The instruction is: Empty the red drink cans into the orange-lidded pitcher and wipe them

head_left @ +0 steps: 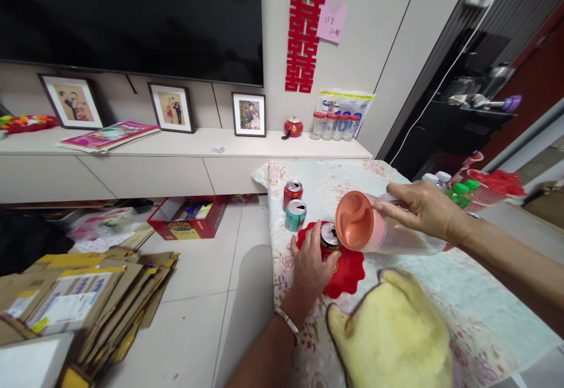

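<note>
My left hand (314, 261) is wrapped around an opened drink can (330, 236) standing on a red scalloped plate (350, 276). In my right hand (423, 208) is the handle of a translucent pitcher (403, 240) with an orange lid (353, 223). The pitcher lies tipped over, its lid end close beside the can's top; I cannot make out any liquid flowing. Behind the plate stand a teal can (295, 216) and a red can (293, 193), both with opened tops. A yellow plush-looking item (396, 335) lies on the table in front of the pitcher.
A floral cloth covers the table (502, 276). Bottles with green caps (460, 191) and a pink basket (489, 197) stand at the right. Behind runs a white cabinet (176, 144) with framed photos and glass jars (330, 126). Flattened cardboard (106, 294) and a red box (189, 218) lie on the floor.
</note>
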Action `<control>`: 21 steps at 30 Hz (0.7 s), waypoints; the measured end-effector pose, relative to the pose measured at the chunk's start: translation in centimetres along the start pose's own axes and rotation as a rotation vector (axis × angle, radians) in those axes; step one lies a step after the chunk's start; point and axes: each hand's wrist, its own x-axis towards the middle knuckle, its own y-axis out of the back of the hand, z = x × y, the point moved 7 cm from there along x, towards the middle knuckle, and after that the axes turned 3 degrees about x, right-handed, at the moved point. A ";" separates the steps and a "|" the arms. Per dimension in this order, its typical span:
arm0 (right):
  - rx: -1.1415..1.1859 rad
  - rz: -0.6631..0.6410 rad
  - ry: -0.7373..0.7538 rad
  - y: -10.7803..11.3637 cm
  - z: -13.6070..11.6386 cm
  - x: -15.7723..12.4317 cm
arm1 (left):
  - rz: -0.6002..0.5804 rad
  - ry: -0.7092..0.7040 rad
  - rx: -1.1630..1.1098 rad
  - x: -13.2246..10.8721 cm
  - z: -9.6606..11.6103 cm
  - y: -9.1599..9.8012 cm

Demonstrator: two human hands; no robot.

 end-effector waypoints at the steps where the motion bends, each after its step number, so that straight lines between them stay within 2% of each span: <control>1: -0.003 -0.003 0.000 0.0 0.0 0.0 | 0.001 0.000 -0.001 0.0 0.0 0.0; 16: -0.007 -0.027 0.000 0.0 0.0 0.1 | 0.000 0.003 0.005 0.1 0.0 0.1; 21: -0.018 0.008 0.027 0.0 0.0 0.0 | -0.011 0.009 0.000 0.1 0.0 0.1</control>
